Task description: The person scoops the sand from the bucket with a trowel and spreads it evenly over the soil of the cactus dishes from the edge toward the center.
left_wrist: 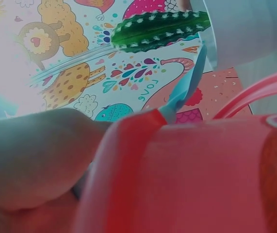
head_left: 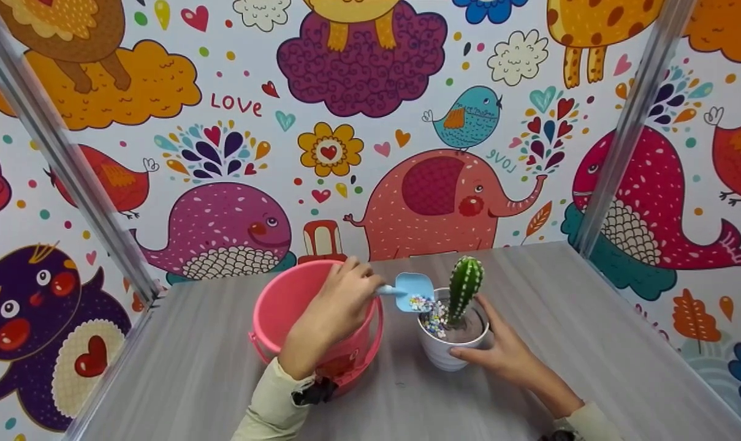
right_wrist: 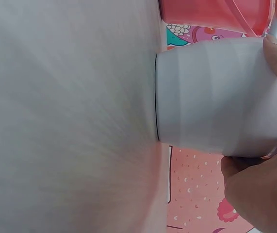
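My left hand (head_left: pixel 344 298) grips the handle of a small light-blue toy shovel (head_left: pixel 414 283) above the rim of a pink bucket (head_left: pixel 266 300). Small multicoloured beads (head_left: pixel 419 302) lie on the shovel's blade, which is tipped at the left rim of a white pot (head_left: pixel 447 355). More beads cover the left part of the pot's top. A green cactus (head_left: pixel 466 285) with white dots stands in the pot. My right hand (head_left: pixel 510 355) holds the pot from the right, thumb in front and fingers behind. In the right wrist view, the white pot (right_wrist: pixel 216 97) stands on the table.
The grey wood-grain table (head_left: pixel 401 410) is bordered by walls printed with cartoon animals. Metal posts (head_left: pixel 615 141) stand at the back corners. The bucket's pink handle (left_wrist: pixel 259 92) hangs down on the side facing the pot.
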Demonstrator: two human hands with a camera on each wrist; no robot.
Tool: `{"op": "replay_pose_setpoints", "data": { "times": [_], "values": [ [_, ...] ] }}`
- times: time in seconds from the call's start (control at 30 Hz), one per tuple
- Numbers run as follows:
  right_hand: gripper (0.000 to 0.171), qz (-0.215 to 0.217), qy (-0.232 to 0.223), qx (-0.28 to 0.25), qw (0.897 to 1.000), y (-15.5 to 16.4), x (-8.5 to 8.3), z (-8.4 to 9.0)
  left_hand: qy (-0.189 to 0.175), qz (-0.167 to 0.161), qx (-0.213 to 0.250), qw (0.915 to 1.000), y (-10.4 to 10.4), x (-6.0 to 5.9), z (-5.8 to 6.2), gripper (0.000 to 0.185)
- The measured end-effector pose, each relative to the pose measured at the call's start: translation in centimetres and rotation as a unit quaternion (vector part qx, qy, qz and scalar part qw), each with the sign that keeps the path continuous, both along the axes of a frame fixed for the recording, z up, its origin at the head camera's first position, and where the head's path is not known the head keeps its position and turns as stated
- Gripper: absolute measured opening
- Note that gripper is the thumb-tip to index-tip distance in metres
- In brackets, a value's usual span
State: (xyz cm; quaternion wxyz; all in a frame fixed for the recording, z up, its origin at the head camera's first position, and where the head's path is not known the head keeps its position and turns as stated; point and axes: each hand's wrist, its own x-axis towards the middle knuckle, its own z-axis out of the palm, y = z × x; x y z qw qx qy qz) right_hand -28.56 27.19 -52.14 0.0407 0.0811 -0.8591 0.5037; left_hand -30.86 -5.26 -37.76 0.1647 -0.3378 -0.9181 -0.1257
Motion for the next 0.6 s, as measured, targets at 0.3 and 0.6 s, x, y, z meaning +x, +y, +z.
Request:
{"op": "replay_pose_setpoints", "data": {
  "times": [0.3, 0.6],
  "values": [
    [0.125, 0.002, 0.008, 0.003, 1.000, 0.0, 0.0, -0.1, 0.043, 0.015, -0.020, 0.9988, 0.7, -0.5, -1.0, 0.021],
    [0.124, 0.011, 0.028, -0.001, 1.000, 0.2, -0.2, -0.4, 0.057, 0.020, -0.020, 0.9980, 1.1, -0.3, -1.2, 0.024]
  ]
}}
